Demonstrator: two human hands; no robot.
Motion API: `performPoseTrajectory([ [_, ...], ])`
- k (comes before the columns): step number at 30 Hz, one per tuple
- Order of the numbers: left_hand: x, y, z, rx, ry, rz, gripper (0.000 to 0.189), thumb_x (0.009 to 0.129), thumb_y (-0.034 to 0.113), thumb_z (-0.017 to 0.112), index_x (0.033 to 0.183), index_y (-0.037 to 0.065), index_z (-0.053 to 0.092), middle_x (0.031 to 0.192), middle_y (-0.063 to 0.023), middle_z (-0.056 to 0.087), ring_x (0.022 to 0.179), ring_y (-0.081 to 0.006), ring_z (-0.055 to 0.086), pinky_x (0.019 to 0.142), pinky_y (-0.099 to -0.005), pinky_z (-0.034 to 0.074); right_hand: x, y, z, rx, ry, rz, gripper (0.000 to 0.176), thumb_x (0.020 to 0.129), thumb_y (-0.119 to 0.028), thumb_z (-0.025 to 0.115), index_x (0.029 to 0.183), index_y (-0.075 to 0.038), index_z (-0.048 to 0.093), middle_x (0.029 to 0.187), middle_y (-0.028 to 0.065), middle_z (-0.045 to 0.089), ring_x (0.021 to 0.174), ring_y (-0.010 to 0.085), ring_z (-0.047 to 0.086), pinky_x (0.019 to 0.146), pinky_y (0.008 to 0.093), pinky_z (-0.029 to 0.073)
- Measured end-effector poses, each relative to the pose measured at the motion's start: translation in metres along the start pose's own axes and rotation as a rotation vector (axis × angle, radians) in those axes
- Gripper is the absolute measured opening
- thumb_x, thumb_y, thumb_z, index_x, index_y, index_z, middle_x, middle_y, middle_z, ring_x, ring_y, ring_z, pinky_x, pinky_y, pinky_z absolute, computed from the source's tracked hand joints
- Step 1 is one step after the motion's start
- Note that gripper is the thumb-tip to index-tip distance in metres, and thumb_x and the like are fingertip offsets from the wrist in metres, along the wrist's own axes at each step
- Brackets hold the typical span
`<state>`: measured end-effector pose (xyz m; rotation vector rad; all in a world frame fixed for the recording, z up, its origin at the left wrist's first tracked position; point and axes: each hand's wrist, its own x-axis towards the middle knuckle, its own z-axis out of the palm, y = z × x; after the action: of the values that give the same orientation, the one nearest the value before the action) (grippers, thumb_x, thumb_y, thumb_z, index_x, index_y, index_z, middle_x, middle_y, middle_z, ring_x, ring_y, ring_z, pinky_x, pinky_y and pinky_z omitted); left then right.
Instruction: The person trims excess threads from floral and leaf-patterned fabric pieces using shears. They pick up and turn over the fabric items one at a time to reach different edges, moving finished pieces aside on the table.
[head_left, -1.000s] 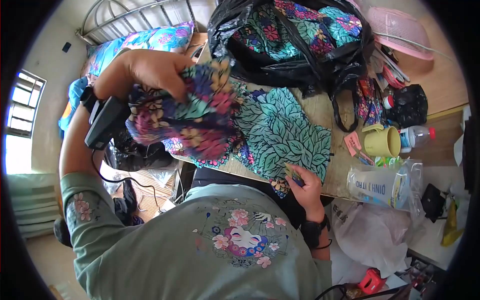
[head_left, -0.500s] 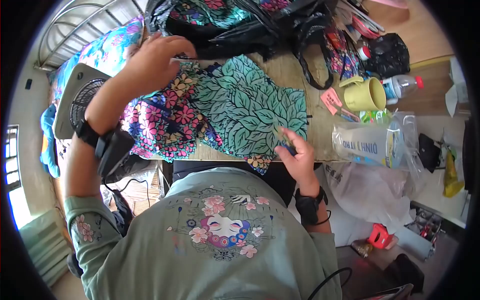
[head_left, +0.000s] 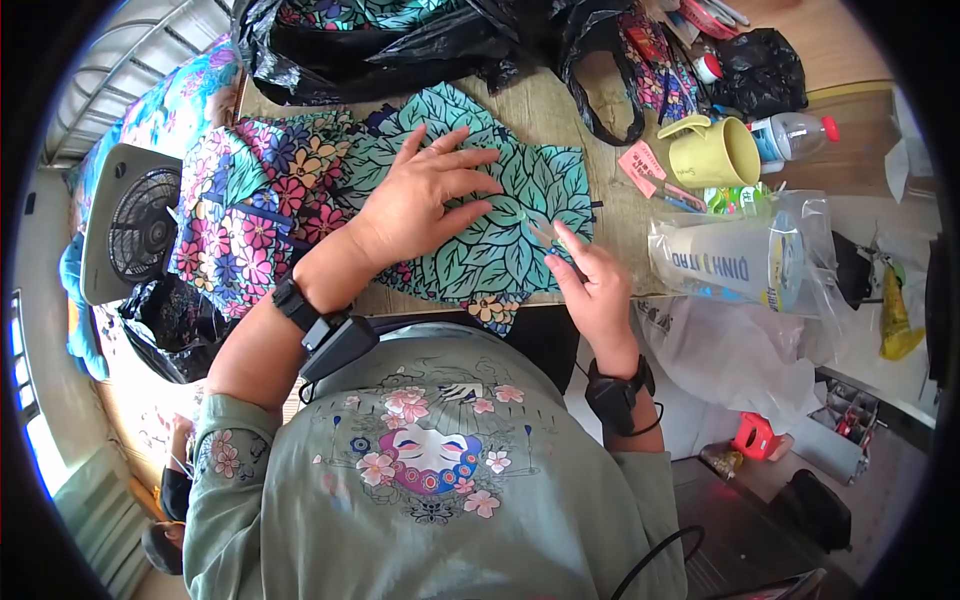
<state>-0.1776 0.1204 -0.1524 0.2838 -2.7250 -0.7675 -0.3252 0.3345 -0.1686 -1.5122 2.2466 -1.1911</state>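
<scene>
Left hand (head_left: 430,195) spread flat, grasping nothing, pressing the leaf-print fabric (head_left: 540,185) on the table (head_left: 560,120); right hand (head_left: 592,290) pinched on a small tool (head_left: 553,240), possibly thread snips, at the fabric's near edge; firm pressure beside the tool should hold it taut.

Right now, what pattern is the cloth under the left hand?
The cloth is teal leaf print; head view.
</scene>
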Motion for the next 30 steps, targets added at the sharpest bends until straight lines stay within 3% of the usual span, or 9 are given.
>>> performPoseTrajectory([
  [5,-0.0048,0.0010,0.0040,0.102,0.039,-0.007,0.030,0.082,0.025,0.070,0.112,0.024,0.067,0.138,0.0001,0.050,0.135,-0.0305,0.036,0.112,-0.0529,0.019,0.0000,-0.0062,-0.0008,-0.038,-0.039,0.055,0.033,0.085,-0.016,0.069,0.117,-0.012,0.066,0.063,0.0065,0.048,0.056,0.0172,0.046,0.054,0.0300,0.039],
  [22,-0.0041,-0.0025,0.0081,0.131,0.023,-0.010,0.031,0.082,0.026,0.068,0.114,0.026,0.067,0.143,-0.0003,0.045,0.134,-0.0307,0.036,0.112,-0.0530,0.021,0.0030,-0.0045,0.0067,-0.061,-0.003,0.069,0.031,0.085,-0.018,0.069,0.116,-0.013,0.068,0.065,0.0083,0.053,0.056,0.0186,0.050,0.055,0.0304,0.041],
  [30,-0.0058,0.0045,0.0058,0.196,0.089,0.033,0.031,0.081,0.025,0.070,0.110,0.032,0.068,0.146,0.0017,0.039,0.137,-0.0292,0.033,0.111,-0.0558,0.022,0.0020,-0.0085,0.0037,-0.039,-0.022,0.082,0.031,0.085,-0.018,0.068,0.116,-0.013,0.067,0.064,0.0081,0.052,0.056,0.0187,0.049,0.054,0.0306,0.041],
])
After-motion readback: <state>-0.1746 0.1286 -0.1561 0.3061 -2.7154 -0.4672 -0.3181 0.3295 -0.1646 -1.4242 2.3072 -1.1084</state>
